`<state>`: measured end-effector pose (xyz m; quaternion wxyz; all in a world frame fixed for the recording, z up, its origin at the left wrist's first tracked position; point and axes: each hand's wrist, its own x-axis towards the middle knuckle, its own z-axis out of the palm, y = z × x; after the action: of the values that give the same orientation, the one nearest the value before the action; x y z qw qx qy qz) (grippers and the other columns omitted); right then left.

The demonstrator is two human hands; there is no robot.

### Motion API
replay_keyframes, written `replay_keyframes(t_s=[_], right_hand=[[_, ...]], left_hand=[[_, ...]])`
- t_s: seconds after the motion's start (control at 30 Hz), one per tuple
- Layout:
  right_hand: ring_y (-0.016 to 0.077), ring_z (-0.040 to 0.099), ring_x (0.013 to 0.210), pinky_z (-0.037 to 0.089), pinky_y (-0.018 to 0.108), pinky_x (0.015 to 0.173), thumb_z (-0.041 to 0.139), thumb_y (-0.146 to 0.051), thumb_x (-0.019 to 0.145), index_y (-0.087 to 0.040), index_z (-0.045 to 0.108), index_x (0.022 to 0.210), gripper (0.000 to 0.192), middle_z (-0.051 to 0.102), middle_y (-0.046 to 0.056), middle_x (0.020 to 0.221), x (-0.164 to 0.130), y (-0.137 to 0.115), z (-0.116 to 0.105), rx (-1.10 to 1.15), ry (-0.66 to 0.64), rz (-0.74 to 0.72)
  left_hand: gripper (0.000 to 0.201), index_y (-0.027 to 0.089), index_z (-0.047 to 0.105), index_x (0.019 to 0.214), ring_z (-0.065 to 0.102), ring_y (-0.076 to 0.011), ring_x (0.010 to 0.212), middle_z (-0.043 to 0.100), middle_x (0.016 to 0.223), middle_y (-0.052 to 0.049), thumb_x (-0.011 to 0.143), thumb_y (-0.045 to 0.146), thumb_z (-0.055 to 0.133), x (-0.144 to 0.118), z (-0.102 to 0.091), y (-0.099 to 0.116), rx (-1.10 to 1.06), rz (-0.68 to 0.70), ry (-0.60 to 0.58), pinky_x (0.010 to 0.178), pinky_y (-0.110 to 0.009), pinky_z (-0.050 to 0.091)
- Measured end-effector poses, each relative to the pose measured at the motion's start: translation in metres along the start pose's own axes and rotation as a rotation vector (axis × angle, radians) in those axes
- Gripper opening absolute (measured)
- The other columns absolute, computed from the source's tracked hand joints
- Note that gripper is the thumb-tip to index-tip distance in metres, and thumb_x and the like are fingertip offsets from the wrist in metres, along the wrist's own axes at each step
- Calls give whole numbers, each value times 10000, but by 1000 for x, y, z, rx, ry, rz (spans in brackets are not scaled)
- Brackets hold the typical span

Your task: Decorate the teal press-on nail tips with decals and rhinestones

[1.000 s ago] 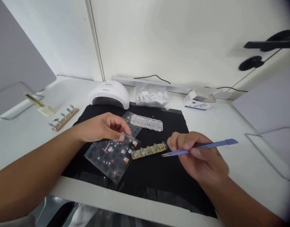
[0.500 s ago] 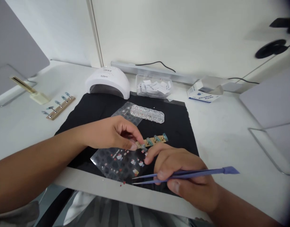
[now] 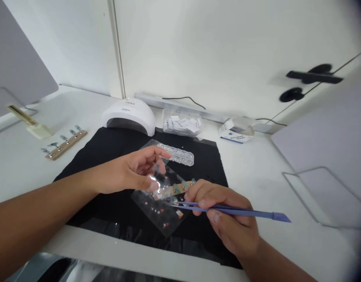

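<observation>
Low and right of centre, the right hand (image 3: 227, 219) pinches blue tweezers (image 3: 227, 210) between thumb and fingers, the tips pointing left over a clear sticker sheet (image 3: 159, 203); the flat blue end sticks out toward the right edge. Whether the tips touch the sheet cannot be told. The sheet, dotted with small red and white stickers, is tilted above a black mat (image 3: 115, 149) at the centre of the frame. The left hand (image 3: 130, 172), reaching in from the lower left, holds the sheet's upper edge between thumb and curled fingers, with the forefinger stretched out above it. Just behind the sheet and partly seen through it lies a tan strip of teal nail tips (image 3: 183, 185), beside the right hand's knuckles.

Farther up the mat sits a clear segmented gem box (image 3: 177, 154). Past the mat's far edge stand a white nail lamp (image 3: 129, 115), a clear tub of white slips (image 3: 182, 123) and a small blue-and-white carton (image 3: 234, 132). At the left of the frame lies a second strip of nail tips (image 3: 64, 143) on the white table (image 3: 256, 172).
</observation>
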<state>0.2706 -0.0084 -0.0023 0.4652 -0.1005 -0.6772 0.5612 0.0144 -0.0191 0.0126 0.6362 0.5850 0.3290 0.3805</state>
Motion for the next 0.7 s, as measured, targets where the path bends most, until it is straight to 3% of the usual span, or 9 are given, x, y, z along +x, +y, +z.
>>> replay_keyframes(t_s=[0.2,0.43,0.7], right_hand=[[206,622,799,526,385,728,578,-165,900,-196,740,995,191,645,40,717,2,-1,-6,-22,93,-55],[212,628,824,509,400,764,574,-141,906,-189,737,1010,199,663,44,753,0,2,-6,-40,129,-75],[222,624,871,519,424,807,581,-149,904,-221,731,1026,206,650,42,769,-2,5,-8,-72,106,-22]], left_hand=[[683,315,418,1383,493,-67,682,573,1043,-23,802,135,731,0,4,-5,-43,67,-7,613,-194,463],[414,208,605,1162,535,-61,726,601,925,3,790,84,737,-1,9,0,27,30,73,659,-160,471],[339,168,640,1070,597,-66,757,634,861,11,762,84,755,-1,16,1,-14,-87,104,681,-141,505]])
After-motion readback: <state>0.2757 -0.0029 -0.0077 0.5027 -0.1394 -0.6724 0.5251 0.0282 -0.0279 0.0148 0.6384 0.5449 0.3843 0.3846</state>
